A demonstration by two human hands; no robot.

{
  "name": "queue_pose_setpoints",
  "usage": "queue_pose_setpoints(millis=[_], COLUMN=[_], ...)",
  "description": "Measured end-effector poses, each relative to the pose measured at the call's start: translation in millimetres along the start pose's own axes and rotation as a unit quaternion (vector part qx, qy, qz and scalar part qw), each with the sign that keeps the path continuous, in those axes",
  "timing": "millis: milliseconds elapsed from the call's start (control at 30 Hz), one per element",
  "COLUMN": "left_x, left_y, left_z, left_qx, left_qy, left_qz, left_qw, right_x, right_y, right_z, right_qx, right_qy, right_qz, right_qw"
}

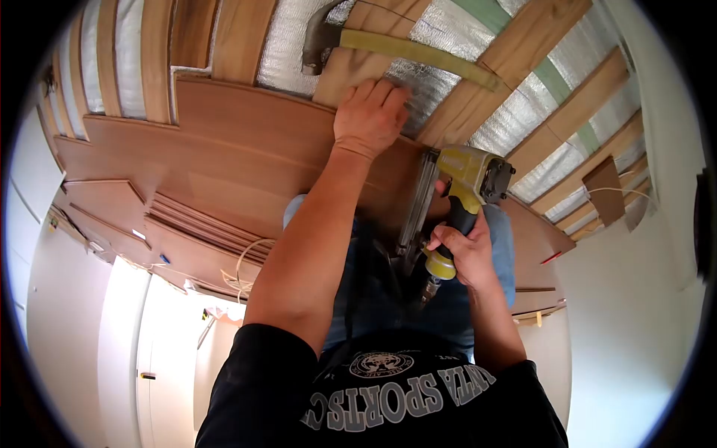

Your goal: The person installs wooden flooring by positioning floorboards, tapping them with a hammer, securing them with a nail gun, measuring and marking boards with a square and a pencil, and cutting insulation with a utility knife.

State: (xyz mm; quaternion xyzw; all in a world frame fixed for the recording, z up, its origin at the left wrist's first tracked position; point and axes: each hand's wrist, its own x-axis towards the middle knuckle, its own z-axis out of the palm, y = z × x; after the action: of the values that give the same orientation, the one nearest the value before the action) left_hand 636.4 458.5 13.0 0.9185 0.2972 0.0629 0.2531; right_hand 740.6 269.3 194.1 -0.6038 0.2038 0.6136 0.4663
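My right hand [467, 250] is wrapped round the black grip of a yellow-green nail gun [461, 175], its long grey magazine on the left side. An air fitting shows at the lower end of the handle. My left hand [371, 116] is at the far edge of the brown floorboards [246, 142], fingers curled and fingertips hidden; whether they hold anything does not show. Just beyond it lies a hammer [403, 48], its dark head to the left and its yellowish handle running right across the wooden battens [515, 56].
Silver foil sheeting [452, 33] shows between the battens. Loose boards [202, 231] are stacked at the left with a pale coiled cord [243, 272] beside them. A small brown offcut [603, 190] lies at right, near the white wall [635, 299]. A red object [551, 258] rests on the boards.
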Motion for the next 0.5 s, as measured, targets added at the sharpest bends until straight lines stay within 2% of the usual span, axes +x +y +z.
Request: queue_pose_setpoints(millis=[233,333,433,500], left_x=[0.9,1.9,4.4,4.0], left_y=[-0.3,-0.6,0.3,1.4], left_z=[0.7,2.3,1.9,2.6], left_qx=[0.021,0.019,0.026,0.023], left_qy=[-0.009,-0.009,-0.014,-0.010], left_qz=[0.010,0.012,0.010,0.010], left_qw=[1.000,1.000,1.000,1.000], right_x=[2.6,-3.6,-5.7,-6.0], right_y=[9.6,17.5,2.9,3.8], right_z=[-3.6,-7.5,-9.1,-13.7], right_qx=[-0.017,-0.060,0.005,0.001], right_qy=[0.025,0.030,0.032,0.027], right_qz=[0.058,0.045,0.031,0.013], right_qw=[0.998,0.997,0.999,1.000])
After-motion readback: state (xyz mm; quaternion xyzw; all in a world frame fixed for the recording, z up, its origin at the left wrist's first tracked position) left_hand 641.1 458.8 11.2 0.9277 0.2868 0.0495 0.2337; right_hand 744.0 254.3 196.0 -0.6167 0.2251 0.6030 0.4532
